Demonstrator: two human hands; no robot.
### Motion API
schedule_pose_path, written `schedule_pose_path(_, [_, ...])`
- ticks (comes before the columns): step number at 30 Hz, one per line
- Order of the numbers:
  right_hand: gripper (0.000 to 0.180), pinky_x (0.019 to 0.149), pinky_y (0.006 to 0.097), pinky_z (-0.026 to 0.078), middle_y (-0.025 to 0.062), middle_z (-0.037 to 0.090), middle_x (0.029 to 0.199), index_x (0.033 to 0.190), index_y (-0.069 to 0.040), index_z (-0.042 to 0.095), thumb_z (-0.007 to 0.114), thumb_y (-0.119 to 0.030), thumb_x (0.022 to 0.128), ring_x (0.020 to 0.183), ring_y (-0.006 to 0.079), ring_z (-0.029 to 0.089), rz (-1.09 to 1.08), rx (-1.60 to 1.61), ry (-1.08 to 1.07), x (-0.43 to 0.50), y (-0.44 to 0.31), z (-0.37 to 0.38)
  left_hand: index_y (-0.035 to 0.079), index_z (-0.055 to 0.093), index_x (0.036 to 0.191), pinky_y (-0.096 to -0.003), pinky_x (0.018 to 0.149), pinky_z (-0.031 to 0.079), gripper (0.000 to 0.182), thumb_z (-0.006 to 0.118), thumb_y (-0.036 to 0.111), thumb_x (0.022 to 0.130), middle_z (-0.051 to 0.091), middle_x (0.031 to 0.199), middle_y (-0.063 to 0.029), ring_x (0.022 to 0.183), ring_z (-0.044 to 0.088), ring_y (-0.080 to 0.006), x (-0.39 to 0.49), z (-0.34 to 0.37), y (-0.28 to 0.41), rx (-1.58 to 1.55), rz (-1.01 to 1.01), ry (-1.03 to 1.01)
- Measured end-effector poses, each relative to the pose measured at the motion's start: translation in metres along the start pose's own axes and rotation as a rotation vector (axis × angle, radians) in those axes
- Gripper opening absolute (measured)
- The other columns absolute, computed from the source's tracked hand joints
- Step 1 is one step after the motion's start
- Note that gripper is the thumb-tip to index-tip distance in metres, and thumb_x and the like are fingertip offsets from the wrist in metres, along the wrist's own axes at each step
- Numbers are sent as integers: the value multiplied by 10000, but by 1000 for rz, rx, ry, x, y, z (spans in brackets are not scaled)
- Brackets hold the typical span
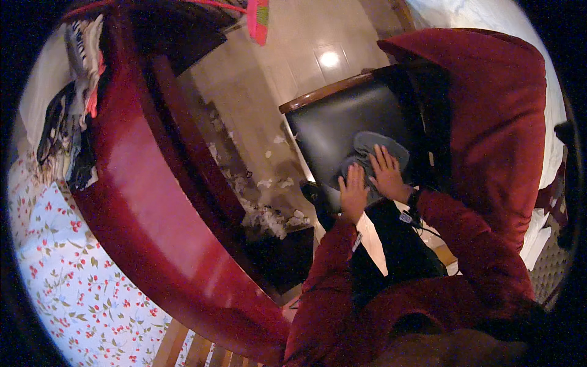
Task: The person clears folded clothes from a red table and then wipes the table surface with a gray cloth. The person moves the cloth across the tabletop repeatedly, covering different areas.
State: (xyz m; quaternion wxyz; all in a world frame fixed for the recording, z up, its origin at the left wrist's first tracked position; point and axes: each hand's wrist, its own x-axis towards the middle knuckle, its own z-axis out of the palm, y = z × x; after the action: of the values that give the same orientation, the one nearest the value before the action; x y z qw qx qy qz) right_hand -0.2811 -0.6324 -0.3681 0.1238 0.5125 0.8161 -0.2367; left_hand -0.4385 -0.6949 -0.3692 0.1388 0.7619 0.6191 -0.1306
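A chair with a black padded seat point(330, 124) and a brown wooden edge stands before me. On the seat lies a folded or bunched grey cloth point(383, 142). Both of my hands press on it from above. My left hand point(354, 192) rests palm down on its near left part, fingers pointing away from me. Just beside it, my right hand point(389, 176) lies flat on its right part, fingers spread. The cloth beneath the palms is hidden.
A glossy red table or desk top point(151, 188) curves along the left. Flower-patterned fabric point(91, 293) and piled clothes point(73, 105) lie beyond it. White scraps point(270, 220) litter the tiled floor. Red fabric point(500, 133) drapes at the right; a pink broom head point(258, 23) shows at the top.
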Motion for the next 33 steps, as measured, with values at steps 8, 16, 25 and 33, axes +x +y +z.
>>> schedule_pose_path(8, [727,1167,553,267,244,177,1661,1540,-90,398,686,-306,909,1524,434,194,5,121,301,102,2,-33,-21,295,1568,-665,1202,114,957,642,568,898,199,1679,-195,1562,157,-355,90,-37,-39,-127,-349,99])
schedule_pose_path(16, [759,1143,600,281,260,167,1661,1544,-135,415,720,-345,882,1514,483,186,-142,100,126,34,-9,-27,-18,319,1559,-696,1182,97,938,666,542,891,217,1668,-214,1559,154,-371,15,-11,-9,-217,-359,-80])
schedule_pose_path(25, [870,1167,594,276,271,220,1644,1560,-107,373,689,-534,871,1497,488,234,21,84,241,174,24,-75,7,279,1587,-674,1199,45,846,561,511,968,196,1686,-182,1574,122,-335,155,-46,-90,15,-306,106])
schedule_pose_path(33, [994,1181,588,252,266,134,1662,1587,-19,244,705,-528,869,1514,473,179,436,206,101,142,119,-90,27,281,1591,-613,1223,108,973,701,527,868,185,1681,-205,1557,163,-374,191,-76,4,-172,-99,62])
